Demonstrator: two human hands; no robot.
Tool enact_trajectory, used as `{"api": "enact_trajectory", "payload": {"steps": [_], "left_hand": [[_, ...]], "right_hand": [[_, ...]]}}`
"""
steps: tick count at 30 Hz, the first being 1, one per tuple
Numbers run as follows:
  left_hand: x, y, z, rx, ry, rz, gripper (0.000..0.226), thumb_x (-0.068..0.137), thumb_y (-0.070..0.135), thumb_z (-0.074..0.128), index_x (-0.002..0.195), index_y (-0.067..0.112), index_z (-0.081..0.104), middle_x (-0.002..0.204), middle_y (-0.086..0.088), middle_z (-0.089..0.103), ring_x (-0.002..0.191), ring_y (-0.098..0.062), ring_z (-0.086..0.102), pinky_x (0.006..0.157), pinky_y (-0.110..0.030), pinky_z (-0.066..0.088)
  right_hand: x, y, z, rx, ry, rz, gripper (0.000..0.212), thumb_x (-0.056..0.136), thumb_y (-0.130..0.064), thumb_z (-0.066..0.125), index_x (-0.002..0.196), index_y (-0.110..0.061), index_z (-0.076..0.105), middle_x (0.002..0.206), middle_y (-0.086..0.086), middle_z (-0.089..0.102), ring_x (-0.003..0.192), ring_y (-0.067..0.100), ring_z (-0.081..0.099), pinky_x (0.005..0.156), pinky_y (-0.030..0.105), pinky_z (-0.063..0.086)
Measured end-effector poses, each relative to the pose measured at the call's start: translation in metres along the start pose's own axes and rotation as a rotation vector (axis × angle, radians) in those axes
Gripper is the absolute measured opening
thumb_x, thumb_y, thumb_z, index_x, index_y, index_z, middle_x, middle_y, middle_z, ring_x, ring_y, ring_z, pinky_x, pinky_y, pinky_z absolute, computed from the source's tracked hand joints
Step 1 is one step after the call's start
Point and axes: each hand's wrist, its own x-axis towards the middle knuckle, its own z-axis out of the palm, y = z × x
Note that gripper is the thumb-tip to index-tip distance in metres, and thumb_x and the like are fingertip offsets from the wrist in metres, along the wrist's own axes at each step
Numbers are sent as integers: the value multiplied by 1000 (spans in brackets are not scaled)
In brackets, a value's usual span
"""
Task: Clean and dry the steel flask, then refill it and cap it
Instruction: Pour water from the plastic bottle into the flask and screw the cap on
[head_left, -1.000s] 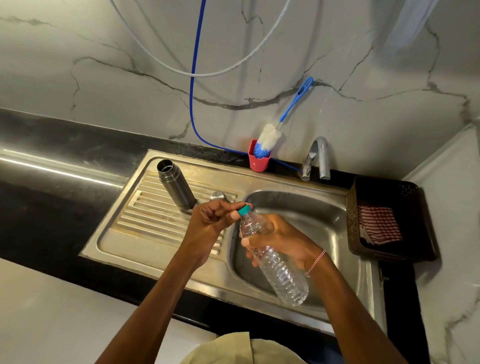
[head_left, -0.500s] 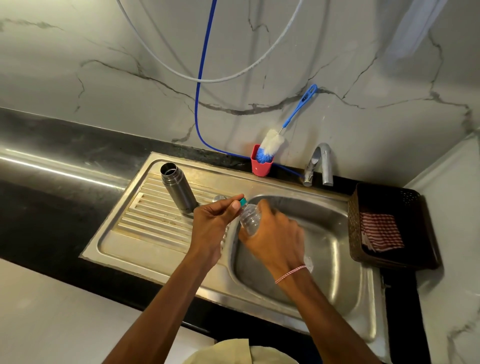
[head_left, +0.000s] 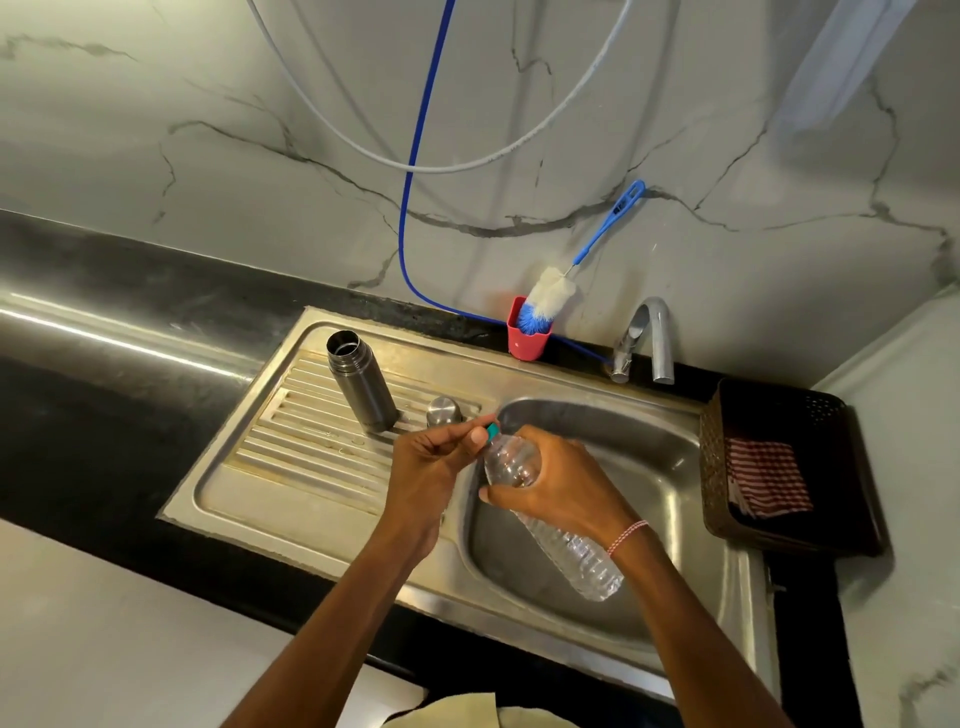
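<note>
Since half a second ago the right hand (head_left: 566, 488) has rolled back, so the ribbed lower body of the clear plastic bottle (head_left: 576, 556) shows again below the wrist, slanting down over the sink basin (head_left: 670, 467) with its base toward the person. That hand's grip is clamped round the bottle's shoulder, fingers curled over the top and thumb underneath. The left hand (head_left: 431, 467) stays at the bottle's neck, its grip pinched on the teal cap (head_left: 492, 430) between thumb and forefinger; whether the cap is still threaded on cannot be told. A red-and-white thread bracelet (head_left: 626, 535) circles the right wrist. The steel flask (head_left: 361, 382) stands upright and open-mouthed on the ribbed drainboard (head_left: 311, 457), left of the hands and apart from them, with its steel cap (head_left: 444, 410) sitting on the drainboard just beside it, between the flask and the left hand's fingers. Behind the sink a red cup (head_left: 527, 343) holds a bottle brush (head_left: 550, 296) with white and blue bristles, its blue handle leaning against the marble wall (head_left: 208, 156). A steel tap (head_left: 649, 332) curves over the basin's far edge, and a blue hose (head_left: 410, 208) runs down the wall toward it, crossed by a white hose (head_left: 467, 166). On the black bench (head_left: 78, 415) right of the sink sits a dark basket (head_left: 779, 400) holding a red-and-white striped cloth (head_left: 763, 478).
</note>
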Motion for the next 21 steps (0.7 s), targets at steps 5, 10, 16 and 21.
{"api": "enact_trajectory", "payload": {"steps": [5, 10, 16, 21], "left_hand": [[-15, -23, -22, 156, 104, -86, 21, 85, 3, 78, 106, 4, 80, 101, -12, 80, 103, -27, 75, 101, -46, 57], [-13, -15, -47, 213, 248, -54, 26, 76, 18, 85, 99, 8, 81, 91, -11, 80, 89, -29, 77, 87, -46, 61], [8, -1, -84, 383, 384, 30, 31, 75, 36, 84, 74, 7, 72, 65, -6, 72, 65, -26, 71, 69, -36, 61], [38, -3, -125, 483, 497, 124, 44, 81, 44, 81, 74, 7, 58, 68, -13, 62, 65, -34, 64, 65, -47, 60]], "right_hand": [[-1, 21, 8, -209, -108, 65, 64, 63, -72, 77, 106, -35, 46, 101, -15, 61, 87, 7, 62, 71, 24, 52], [22, 24, 6, -343, 54, 12, 65, 69, -65, 80, 117, -32, 51, 110, -9, 54, 97, 12, 58, 80, 28, 54], [78, 3, -2, -235, 159, -75, 78, 69, -50, 87, 136, -27, 54, 128, -5, 53, 112, 14, 53, 87, 25, 49], [129, -22, 0, -138, 287, -146, 74, 66, -38, 92, 129, -25, 56, 128, 1, 62, 117, 20, 55, 92, 28, 46]]}}
